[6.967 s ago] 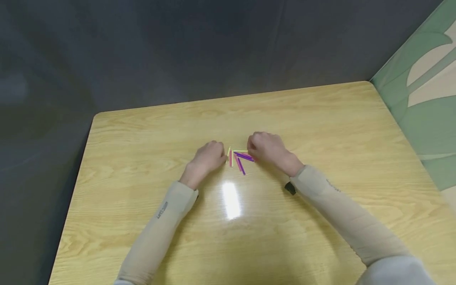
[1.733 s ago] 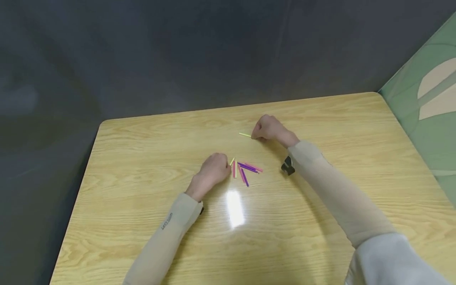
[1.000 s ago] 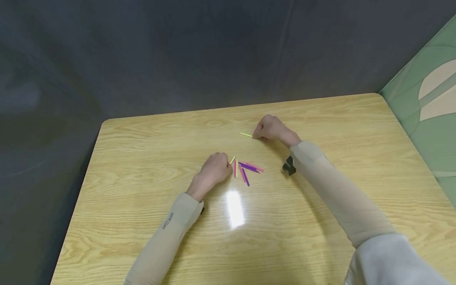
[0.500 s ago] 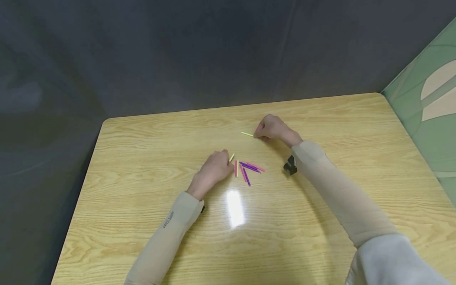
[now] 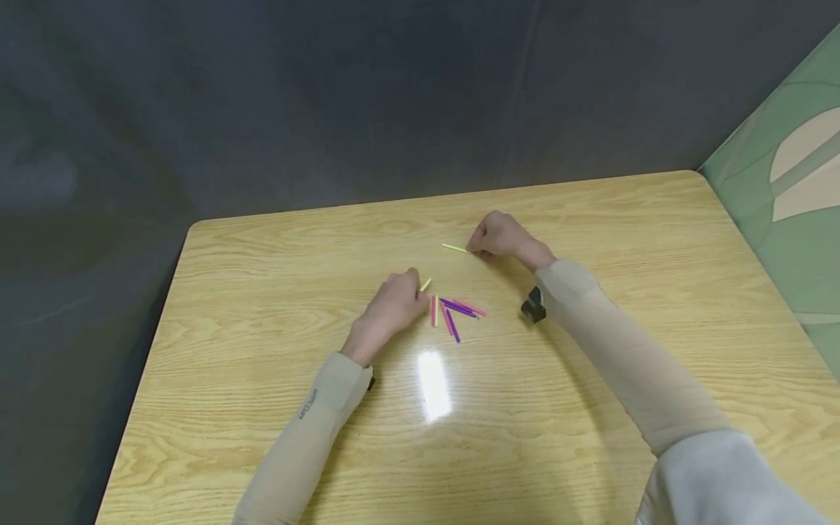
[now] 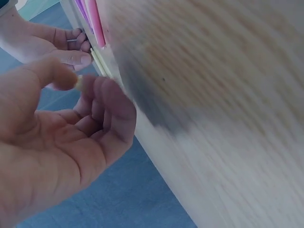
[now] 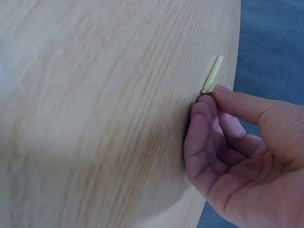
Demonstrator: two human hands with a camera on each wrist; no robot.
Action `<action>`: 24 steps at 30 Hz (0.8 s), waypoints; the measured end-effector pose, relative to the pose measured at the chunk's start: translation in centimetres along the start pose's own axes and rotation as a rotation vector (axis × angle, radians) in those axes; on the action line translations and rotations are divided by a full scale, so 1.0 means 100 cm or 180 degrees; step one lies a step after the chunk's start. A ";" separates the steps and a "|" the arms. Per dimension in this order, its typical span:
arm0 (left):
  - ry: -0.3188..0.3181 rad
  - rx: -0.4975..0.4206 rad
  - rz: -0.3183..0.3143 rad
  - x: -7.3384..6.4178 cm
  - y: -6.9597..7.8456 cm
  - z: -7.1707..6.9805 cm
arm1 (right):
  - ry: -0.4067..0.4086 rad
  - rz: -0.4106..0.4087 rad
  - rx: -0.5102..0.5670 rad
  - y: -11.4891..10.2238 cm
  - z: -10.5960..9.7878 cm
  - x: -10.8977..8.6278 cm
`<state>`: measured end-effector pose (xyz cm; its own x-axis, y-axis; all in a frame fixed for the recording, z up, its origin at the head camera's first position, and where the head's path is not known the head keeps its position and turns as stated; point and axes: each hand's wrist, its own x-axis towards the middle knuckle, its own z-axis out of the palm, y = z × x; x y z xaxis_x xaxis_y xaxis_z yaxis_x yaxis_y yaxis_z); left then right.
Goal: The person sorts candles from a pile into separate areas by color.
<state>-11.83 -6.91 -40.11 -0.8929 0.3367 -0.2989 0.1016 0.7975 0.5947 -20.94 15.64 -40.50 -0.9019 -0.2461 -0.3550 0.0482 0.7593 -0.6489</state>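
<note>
Pinching the near stick point(image 5: 426, 284) between thumb and fingertip, the left hand point(image 5: 394, 300) sits just beside the loose pile point(image 5: 459, 308). The far stick point(image 5: 454, 248) lies ahead and rightward on the table point(image 5: 525, 452), its long axis running leftward from the right hand point(image 5: 502, 237), which pinches its right end. Only the left wrist view shows the near stick's butt.

Table point(image 5: 492, 394) from above, 2 wrist close-ups

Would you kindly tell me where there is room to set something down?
The tabletop is bare left of the left hand, between the sleeves and right of the right hand; purple sticks and pink sticks crowd the left hand's thumb side.
</note>
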 end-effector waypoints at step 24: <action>0.0122 0.0261 0.0379 0.013 0.003 -0.007 | 0.0010 0.0028 0.0143 0.004 0.000 -0.003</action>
<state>-13.21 -6.60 -39.81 -0.8883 0.4133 -0.2003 0.2419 0.7918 0.5609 -20.62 15.96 -40.65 -0.9027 -0.2377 -0.3587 0.0752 0.7336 -0.6754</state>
